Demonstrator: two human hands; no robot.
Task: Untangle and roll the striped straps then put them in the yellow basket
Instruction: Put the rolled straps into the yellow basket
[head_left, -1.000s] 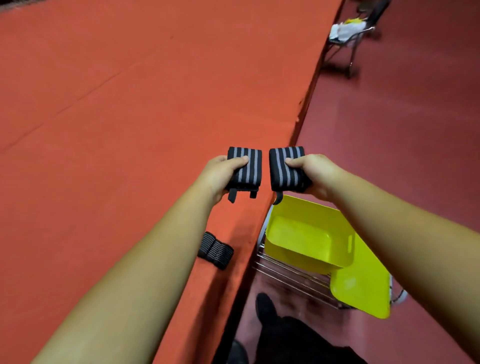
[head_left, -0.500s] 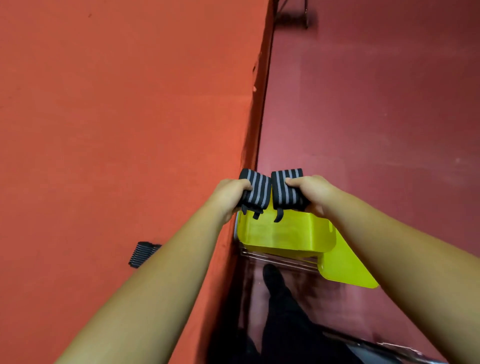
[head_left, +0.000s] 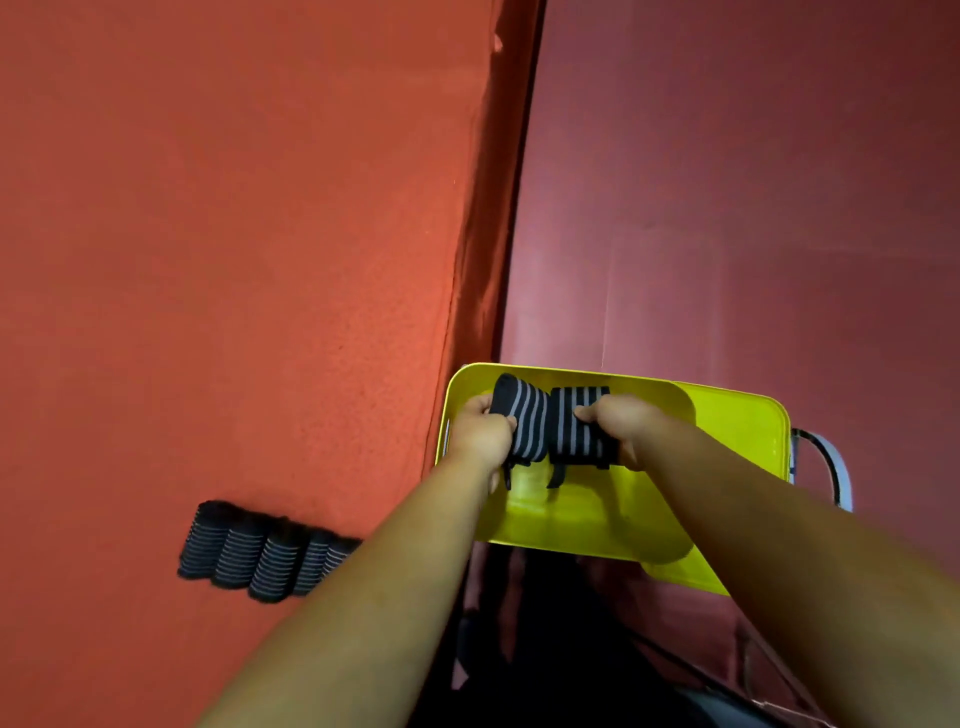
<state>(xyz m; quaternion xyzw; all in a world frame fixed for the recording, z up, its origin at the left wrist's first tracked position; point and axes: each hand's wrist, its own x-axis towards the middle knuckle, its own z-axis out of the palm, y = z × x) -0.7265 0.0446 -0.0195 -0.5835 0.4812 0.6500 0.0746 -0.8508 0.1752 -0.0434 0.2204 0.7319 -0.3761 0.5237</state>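
Two rolled black straps with grey stripes sit side by side inside the yellow basket (head_left: 566, 525), low over its floor. My left hand (head_left: 478, 434) grips the left rolled strap (head_left: 524, 421). My right hand (head_left: 621, 423) grips the right rolled strap (head_left: 576, 426). Short black tabs hang down from both rolls. Whether the rolls touch the basket floor is unclear.
The orange-covered table (head_left: 234, 260) fills the left; a bunched striped strap (head_left: 260, 556) lies on it near my left forearm. A yellow lid (head_left: 743, 431) lies under the basket at its right. The basket stands on a metal-framed seat over dark red floor (head_left: 727, 208).
Both hands have moved down and forward with the rolls, from above the table's edge and the basket's rim into the basket. The camera has tilted down and to the right.
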